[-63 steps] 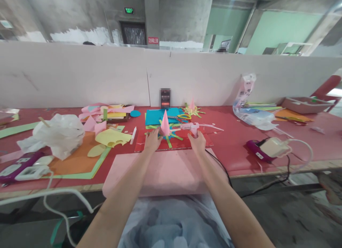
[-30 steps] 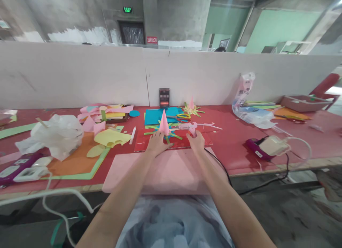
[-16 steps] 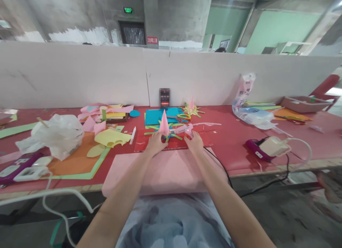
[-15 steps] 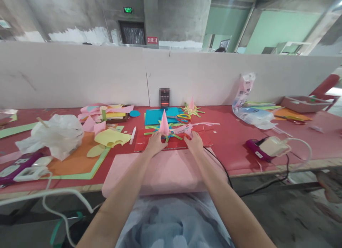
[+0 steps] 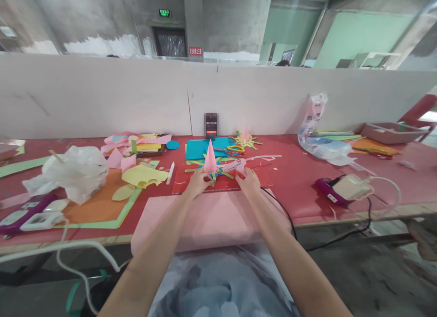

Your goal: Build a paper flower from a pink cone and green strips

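A pink paper cone [image 5: 210,158] stands upright on blue and green paper strips in the middle of the table. My left hand [image 5: 199,182] is at the near left of these strips, its fingers curled and closed at their edge. To the right, my right hand [image 5: 249,182] is wrapped round the handle of a pink glue gun [image 5: 235,166], whose nozzle points left toward the cone's base. Beneath both lies a shiny red sheet [image 5: 180,181]. Scissors [image 5: 235,149] with yellow and red handles rest on blue paper [image 5: 197,150] just behind.
A similar cone piece [image 5: 246,136] stands behind. On the left are white plastic [image 5: 77,171], orange paper [image 5: 92,205], yellow scraps [image 5: 143,175] and a purple power strip [image 5: 29,212]. Another power strip [image 5: 327,191], a plastic bag [image 5: 322,146] and a tray [image 5: 392,133] sit right.
The fingers of my left hand have shifted slightly at the edge of the strips. My right hand and the glue gun look almost unmoved; the view has shifted a little.
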### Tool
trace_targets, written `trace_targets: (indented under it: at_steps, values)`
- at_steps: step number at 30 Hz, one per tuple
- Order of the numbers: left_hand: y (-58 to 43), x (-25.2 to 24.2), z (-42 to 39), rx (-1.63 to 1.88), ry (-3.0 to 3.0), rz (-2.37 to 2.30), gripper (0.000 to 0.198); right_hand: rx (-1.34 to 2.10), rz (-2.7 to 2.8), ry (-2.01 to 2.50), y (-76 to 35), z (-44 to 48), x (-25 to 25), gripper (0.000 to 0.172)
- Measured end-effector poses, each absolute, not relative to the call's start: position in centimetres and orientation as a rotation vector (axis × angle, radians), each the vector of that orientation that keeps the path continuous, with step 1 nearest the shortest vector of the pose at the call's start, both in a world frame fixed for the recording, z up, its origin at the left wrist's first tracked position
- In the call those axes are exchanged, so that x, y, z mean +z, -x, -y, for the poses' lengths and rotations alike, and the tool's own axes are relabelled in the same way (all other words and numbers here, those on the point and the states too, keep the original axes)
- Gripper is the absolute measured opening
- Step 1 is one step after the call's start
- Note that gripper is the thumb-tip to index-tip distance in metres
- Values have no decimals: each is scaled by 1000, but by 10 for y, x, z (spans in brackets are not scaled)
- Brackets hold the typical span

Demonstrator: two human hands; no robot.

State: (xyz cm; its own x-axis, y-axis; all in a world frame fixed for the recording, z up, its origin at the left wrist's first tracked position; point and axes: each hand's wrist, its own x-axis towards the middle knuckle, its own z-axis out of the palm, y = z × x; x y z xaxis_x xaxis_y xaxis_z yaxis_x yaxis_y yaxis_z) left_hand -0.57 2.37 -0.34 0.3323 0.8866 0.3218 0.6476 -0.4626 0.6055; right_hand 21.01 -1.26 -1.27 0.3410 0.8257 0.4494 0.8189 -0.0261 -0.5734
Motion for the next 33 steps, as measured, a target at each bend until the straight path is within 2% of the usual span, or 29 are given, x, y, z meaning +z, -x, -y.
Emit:
trace_targets:
  at_steps: [17,26,33]
  values:
    - [12,1,-25,845,-2135,-1293,16,25,1417,1818,-210,12,-12,43]
    - [14,1,-27,990,-1921,-1333,10,35,1401,1799,-211,12,-12,43]
    - [15,-6,-37,1082,-1765,-1300,15,29,1418,1807,-212,10,-14,42]
